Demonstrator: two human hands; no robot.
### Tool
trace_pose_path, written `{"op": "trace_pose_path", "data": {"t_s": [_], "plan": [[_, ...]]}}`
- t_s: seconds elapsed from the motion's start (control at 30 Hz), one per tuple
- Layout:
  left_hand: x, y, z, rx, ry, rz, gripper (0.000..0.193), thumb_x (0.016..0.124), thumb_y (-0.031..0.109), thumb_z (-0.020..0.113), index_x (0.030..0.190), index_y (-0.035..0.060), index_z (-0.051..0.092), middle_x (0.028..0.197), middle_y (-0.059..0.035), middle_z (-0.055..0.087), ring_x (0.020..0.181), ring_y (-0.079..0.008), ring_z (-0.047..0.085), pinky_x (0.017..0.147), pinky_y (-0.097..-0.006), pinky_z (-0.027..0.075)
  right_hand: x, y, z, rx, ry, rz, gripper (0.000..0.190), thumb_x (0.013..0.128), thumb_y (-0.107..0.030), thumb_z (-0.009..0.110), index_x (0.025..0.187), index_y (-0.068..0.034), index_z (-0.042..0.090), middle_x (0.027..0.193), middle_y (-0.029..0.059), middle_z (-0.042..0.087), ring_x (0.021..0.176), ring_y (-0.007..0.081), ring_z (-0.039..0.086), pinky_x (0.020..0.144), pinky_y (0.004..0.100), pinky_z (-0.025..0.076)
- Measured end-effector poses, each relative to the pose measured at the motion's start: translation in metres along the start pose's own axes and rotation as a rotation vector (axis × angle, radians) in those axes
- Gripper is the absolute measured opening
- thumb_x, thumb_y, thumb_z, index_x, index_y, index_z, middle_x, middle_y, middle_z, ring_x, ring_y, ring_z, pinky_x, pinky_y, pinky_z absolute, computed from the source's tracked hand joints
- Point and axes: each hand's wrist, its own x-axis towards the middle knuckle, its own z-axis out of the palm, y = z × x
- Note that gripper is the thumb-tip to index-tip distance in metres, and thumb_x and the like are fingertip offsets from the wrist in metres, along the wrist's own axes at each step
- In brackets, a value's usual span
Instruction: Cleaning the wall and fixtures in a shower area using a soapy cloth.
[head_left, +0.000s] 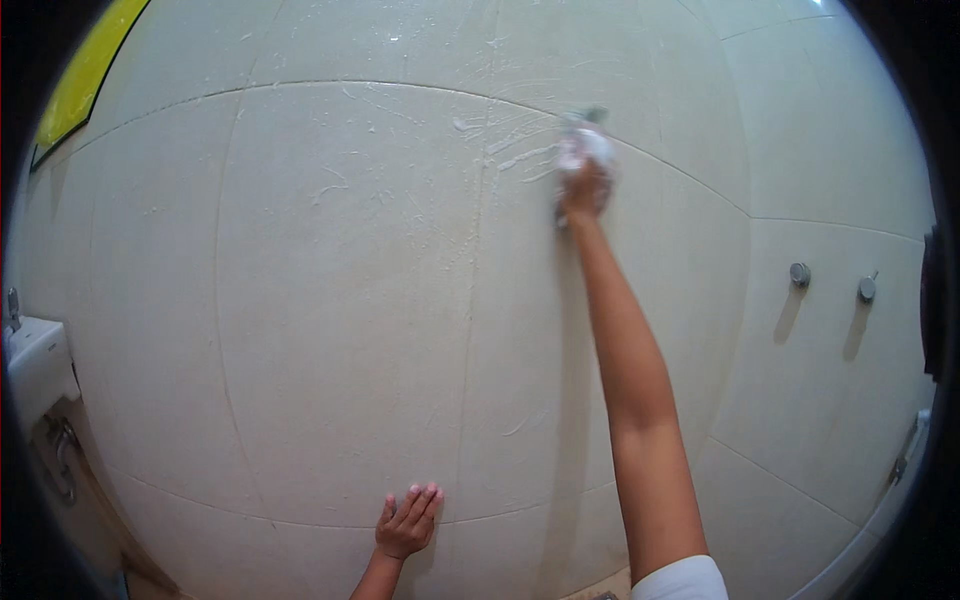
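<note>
In front of me rises a wall of large pale tiles (345, 300) with thin grout lines. My right hand (586, 187) reaches up the wall, shut on a foamy scrubber (587, 116) pressed near a horizontal joint. Motion blur and white lather cover the hand, so whether the scrubber is a sponge or a brush is unclear. Streaks of soap foam (525, 154) trail to its left, and wet spatter dots the upper tiles. Low on the wall, my left hand (407, 521) rests its spread fingers against the tile and holds nothing.
A white washbasin (41, 360) with a metal tap (13, 307) and a drain pipe (66, 457) is at the left. Above it hangs a yellow panel (82, 71) with a dark edge. Two metal fittings (800, 275) project from the right-hand wall beyond the corner.
</note>
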Motion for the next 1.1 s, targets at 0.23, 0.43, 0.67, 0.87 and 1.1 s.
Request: {"op": "trace_pose_path", "data": {"t_s": [0.23, 0.43, 0.67, 0.87, 1.1], "plan": [[0.01, 0.004, 0.002, -0.033, 0.028, 0.028, 0.035, 0.084, 0.021, 0.042, 0.117, 0.0213, 0.053, 0.128, 0.0053, 0.045, 0.123, -0.0133, 0.036, 0.107, -0.0402, 0.013, -0.01, -0.102, -0.081, 0.237, -0.451, -0.777, 0.031, 0.078, -0.015, 0.052, 0.108, -0.012, 0.057, 0.116, 0.011, 0.053, 0.114, 0.0239, 0.045, 0.099, 0.0388, 0.029], [-0.008, 0.007, 0.026, -0.013, 0.061, 0.024, 0.043, 0.085, 0.033, 0.042, 0.126, 0.0211, 0.042, 0.134, 0.0014, 0.037, 0.127, -0.0178, 0.028, 0.107, -0.0451, 0.006, -0.075, -0.085, -0.107, 0.114, -0.417, -0.403, 0.046, 0.075, -0.014, 0.052, 0.12, -0.013, 0.047, 0.124, 0.0115, 0.046, 0.119, 0.0273, 0.038, 0.101, 0.0461, 0.022], [-0.011, 0.016, 0.058, -0.174, 0.266, 0.0, 0.07, 0.081, 0.06, 0.035, 0.137, 0.0197, 0.02, 0.143, -0.0056, 0.017, 0.133, -0.0253, 0.011, 0.105, -0.0496, -0.002, -0.307, -0.056, -0.264, 0.831, -1.292, -1.391, 0.055, 0.084, -0.018, 0.033, 0.136, -0.005, 0.019, 0.141, 0.0082, 0.022, 0.128, 0.0171, 0.025, 0.107, 0.0367, 0.017], [-0.015, 0.014, 0.052, -0.142, 0.23, -0.022, 0.073, 0.079, 0.062, 0.037, 0.137, 0.0198, 0.022, 0.143, -0.0053, 0.017, 0.133, -0.0246, 0.01, 0.105, -0.0495, -0.002, -0.115, -0.081, -0.132, 0.343, -0.893, -0.982, 0.052, 0.081, -0.022, 0.043, 0.132, -0.013, 0.033, 0.138, 0.0076, 0.03, 0.129, 0.0219, 0.026, 0.107, 0.0392, 0.016], [-0.015, 0.009, 0.046, -0.136, 0.21, 0.027, 0.077, 0.079, 0.065, 0.034, 0.137, 0.0173, 0.018, 0.144, -0.0105, 0.012, 0.133, -0.0306, 0.006, 0.105, -0.0501, -0.002, -0.067, -0.168, -0.078, 0.149, -0.403, -0.484, 0.037, 0.074, -0.011, 0.053, 0.111, -0.01, 0.054, 0.115, 0.0115, 0.053, 0.113, 0.0293, 0.044, 0.099, 0.0481, 0.025]]}}
